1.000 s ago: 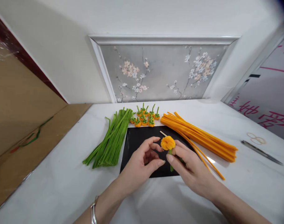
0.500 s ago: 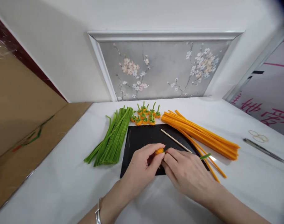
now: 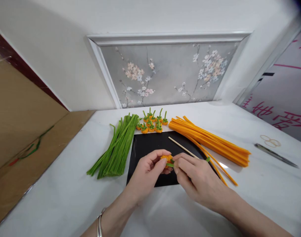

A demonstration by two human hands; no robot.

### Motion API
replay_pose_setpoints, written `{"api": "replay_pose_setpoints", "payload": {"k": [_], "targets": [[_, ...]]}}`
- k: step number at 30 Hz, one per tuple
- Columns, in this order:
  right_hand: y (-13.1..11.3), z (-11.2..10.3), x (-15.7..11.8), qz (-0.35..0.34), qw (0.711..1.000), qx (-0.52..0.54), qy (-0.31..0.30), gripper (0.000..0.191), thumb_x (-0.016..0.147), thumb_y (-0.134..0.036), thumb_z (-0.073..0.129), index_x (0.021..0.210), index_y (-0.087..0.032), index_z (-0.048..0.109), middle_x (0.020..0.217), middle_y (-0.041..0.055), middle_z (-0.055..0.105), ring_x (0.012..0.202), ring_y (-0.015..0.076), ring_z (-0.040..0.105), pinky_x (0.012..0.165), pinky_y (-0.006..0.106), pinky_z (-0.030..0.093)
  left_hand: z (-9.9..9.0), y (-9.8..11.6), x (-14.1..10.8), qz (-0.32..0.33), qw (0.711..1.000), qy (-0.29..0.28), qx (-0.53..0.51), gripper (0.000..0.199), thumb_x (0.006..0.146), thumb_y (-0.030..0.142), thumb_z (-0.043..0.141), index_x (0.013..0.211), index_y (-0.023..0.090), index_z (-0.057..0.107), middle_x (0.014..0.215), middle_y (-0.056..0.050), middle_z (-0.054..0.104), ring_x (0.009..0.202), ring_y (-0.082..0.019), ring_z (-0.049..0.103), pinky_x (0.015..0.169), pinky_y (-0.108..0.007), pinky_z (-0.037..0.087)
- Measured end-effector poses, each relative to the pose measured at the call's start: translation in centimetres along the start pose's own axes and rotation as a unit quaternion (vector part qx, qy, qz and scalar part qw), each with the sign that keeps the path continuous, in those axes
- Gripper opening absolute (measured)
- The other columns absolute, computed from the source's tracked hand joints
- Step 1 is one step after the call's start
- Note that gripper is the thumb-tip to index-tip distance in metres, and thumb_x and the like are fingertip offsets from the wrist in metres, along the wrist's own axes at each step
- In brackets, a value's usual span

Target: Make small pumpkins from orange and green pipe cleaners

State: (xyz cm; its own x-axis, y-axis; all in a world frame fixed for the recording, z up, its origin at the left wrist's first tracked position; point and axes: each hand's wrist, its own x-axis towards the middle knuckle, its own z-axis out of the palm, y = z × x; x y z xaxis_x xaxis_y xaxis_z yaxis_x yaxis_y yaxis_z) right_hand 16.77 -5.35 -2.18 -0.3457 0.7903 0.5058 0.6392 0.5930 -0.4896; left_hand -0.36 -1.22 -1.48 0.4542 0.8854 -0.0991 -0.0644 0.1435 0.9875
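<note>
Between its thumb and fingers my left hand (image 3: 150, 169) holds a small coiled orange piece (image 3: 167, 159) over the black mat (image 3: 150, 143). A green stem (image 3: 169, 165) runs from the orange piece into the pinched fingers of my right hand (image 3: 196, 176), and a green tip shows beyond that hand's knuckles. Both hands nearly touch. A thin wooden stick (image 3: 181, 145) lies on the mat just past my right hand. Several small orange pieces with green tops (image 3: 151, 126) stand together behind the mat.
Green stems (image 3: 118, 149) lie in a bundle left of the mat, orange stems (image 3: 214, 140) to the right. Scissors or tweezers (image 3: 276, 155) and pale loops (image 3: 270, 141) lie far right. A cardboard box (image 3: 24, 115) borders the left side.
The orange piece is turned and shows more between my fingers, with the green stem now visible at its front. Less of the stem sticks out past my right hand. The view has shifted slightly.
</note>
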Motion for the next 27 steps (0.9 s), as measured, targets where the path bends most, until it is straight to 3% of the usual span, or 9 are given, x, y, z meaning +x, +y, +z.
{"api": "replay_pose_setpoints", "payload": {"k": [4, 8, 11, 15, 22, 27], "targets": [[-0.2, -0.5, 0.1, 0.021, 0.997, 0.076, -0.021, 0.02, 0.091, -0.008, 0.037, 0.078, -0.02, 0.048, 0.08, 0.0033, 0.057, 0.072, 0.0144, 0.058, 0.066, 0.026, 0.047, -0.6, 0.2, -0.3, 0.005, 0.998, -0.049, -0.029, 0.024, 0.089, 0.029, 0.062, 0.111, 0.02, 0.064, 0.094, -0.001, 0.064, 0.079, -0.01, 0.06, 0.076, -0.021, 0.051], [-0.4, -0.5, 0.1, 0.032, 0.999, 0.044, -0.004, 0.013, 0.094, -0.013, 0.041, 0.091, -0.02, 0.051, 0.084, 0.0032, 0.062, 0.072, 0.0151, 0.061, 0.062, 0.026, 0.048, -1.3, 0.5, -0.4, 0.01, 0.995, -0.096, -0.013, 0.026, 0.088, 0.03, 0.064, 0.112, 0.021, 0.064, 0.095, -0.002, 0.065, 0.081, -0.011, 0.06, 0.079, -0.023, 0.05], [-0.2, -0.2, 0.0, 0.007, 0.998, -0.055, 0.018, 0.01, 0.097, -0.023, 0.046, 0.104, -0.019, 0.051, 0.087, 0.0048, 0.066, 0.073, 0.0185, 0.064, 0.06, 0.028, 0.048, -1.4, 0.5, -0.3, 0.04, 0.995, -0.088, 0.039, 0.025, 0.088, 0.03, 0.065, 0.111, 0.022, 0.065, 0.102, -0.002, 0.064, 0.09, -0.013, 0.059, 0.083, -0.024, 0.049], [0.2, 0.3, -0.1, -0.054, 0.983, -0.17, 0.044, 0.016, 0.1, -0.026, 0.041, 0.102, -0.016, 0.054, 0.078, 0.0048, 0.065, 0.066, 0.0195, 0.063, 0.057, 0.03, 0.046, -1.3, 0.2, 0.0, 0.063, 0.993, -0.075, 0.071, 0.025, 0.086, 0.03, 0.066, 0.111, 0.025, 0.067, 0.103, -0.002, 0.061, 0.097, -0.016, 0.058, 0.086, -0.026, 0.048], [0.7, 0.1, -0.3, -0.039, 0.993, -0.103, 0.039, 0.019, 0.099, -0.016, 0.041, 0.103, -0.016, 0.059, 0.088, 0.0058, 0.066, 0.074, 0.0154, 0.064, 0.061, 0.025, 0.049, -1.0, 0.6, 0.0, 0.061, 0.993, -0.091, 0.048, 0.027, 0.082, 0.025, 0.07, 0.109, 0.023, 0.07, 0.107, -0.004, 0.058, 0.094, -0.017, 0.058, 0.087, -0.031, 0.049], [0.3, -0.6, -0.2, -0.053, 0.99, -0.121, 0.045, 0.026, 0.096, -0.01, 0.038, 0.093, -0.017, 0.063, 0.081, 0.0048, 0.066, 0.065, 0.0131, 0.062, 0.053, 0.023, 0.043, -0.8, 0.5, -0.2, 0.074, 0.993, -0.079, 0.049, 0.023, 0.081, 0.024, 0.07, 0.104, 0.023, 0.072, 0.105, -0.003, 0.058, 0.088, -0.015, 0.057, 0.084, -0.028, 0.048]]}}
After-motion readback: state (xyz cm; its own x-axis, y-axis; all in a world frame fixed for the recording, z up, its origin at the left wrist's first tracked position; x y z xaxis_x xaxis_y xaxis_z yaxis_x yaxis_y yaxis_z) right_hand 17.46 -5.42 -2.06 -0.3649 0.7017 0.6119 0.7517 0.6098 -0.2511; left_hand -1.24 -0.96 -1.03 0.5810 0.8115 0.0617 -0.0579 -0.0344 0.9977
